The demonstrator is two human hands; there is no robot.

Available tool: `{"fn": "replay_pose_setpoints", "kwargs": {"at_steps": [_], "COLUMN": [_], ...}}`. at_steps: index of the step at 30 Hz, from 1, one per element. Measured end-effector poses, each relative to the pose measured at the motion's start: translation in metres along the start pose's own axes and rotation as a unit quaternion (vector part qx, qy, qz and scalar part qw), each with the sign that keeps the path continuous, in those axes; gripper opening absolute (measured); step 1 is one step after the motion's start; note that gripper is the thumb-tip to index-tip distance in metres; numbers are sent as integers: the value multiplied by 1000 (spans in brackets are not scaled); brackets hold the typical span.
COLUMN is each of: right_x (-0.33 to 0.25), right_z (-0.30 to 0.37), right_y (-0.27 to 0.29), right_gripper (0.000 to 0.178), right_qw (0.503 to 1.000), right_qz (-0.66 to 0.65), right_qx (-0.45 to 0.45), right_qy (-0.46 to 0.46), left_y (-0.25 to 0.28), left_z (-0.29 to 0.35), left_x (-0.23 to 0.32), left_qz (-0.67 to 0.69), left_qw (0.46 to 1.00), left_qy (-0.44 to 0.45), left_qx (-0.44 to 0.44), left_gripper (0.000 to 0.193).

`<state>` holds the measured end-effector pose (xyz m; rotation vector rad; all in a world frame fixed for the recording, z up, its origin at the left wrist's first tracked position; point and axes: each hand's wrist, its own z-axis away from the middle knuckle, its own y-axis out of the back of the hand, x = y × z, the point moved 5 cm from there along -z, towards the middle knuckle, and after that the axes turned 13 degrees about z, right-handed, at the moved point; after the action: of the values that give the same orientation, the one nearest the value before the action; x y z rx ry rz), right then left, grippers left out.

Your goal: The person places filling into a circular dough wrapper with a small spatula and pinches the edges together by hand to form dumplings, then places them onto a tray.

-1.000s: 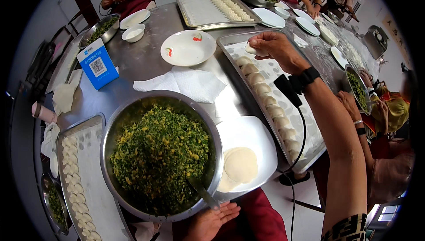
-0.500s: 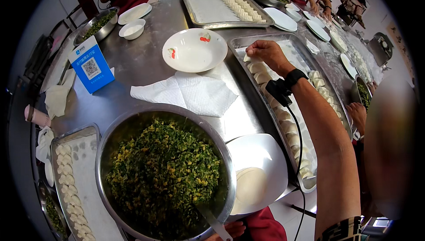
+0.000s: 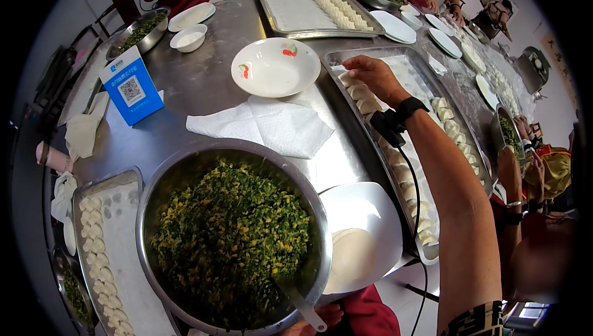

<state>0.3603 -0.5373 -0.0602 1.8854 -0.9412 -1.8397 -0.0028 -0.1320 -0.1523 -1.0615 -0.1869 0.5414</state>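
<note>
My right hand (image 3: 375, 78), with a black wristband, reaches over the far left corner of a metal tray (image 3: 421, 70). Its fingers are stretched out just above the end of a row of dumplings (image 3: 364, 102). Low in the picture is my left hand (image 3: 324, 316), mostly hidden by the rim of a large steel bowl (image 3: 143, 228) and a spoon handle (image 3: 307, 311); its fingers cannot be made out. Chopped greens with yellow bits (image 3: 231, 237) fill the bowl. Right of it, a white square plate (image 3: 377, 212) bears round dough wrappers (image 3: 352, 256).
A patterned white bowl (image 3: 276, 67), paper towel (image 3: 262, 127) and blue sign (image 3: 131, 92) stand beyond the bowl. Another dumpling tray (image 3: 133, 243) lies left, a third (image 3: 278, 12) at the back. A black cable (image 3: 417, 212) hangs from my right wrist. Several people work around the table.
The fingers of my right hand have loosened and lifted slightly from the dumpling at the row's end. The view has shifted a little. At right, another person has leaned aside, uncovering hands.
</note>
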Motion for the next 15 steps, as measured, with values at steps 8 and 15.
{"fn": "replay_pose_setpoints", "kwargs": {"at_steps": [8,15], "right_x": [-29,-93], "right_z": [54,167], "right_y": [41,42], "right_gripper": [21,21], "right_qw": [995,995], "right_qz": [90,85], "right_qx": [43,-44], "right_qy": [1,-40], "left_y": [-9,-23], "left_z": [-4,-5], "left_x": [9,10], "left_qz": [-88,-122], "left_qw": [996,993], "left_qy": [25,4], "left_qx": [11,-2], "left_gripper": [58,70]}}
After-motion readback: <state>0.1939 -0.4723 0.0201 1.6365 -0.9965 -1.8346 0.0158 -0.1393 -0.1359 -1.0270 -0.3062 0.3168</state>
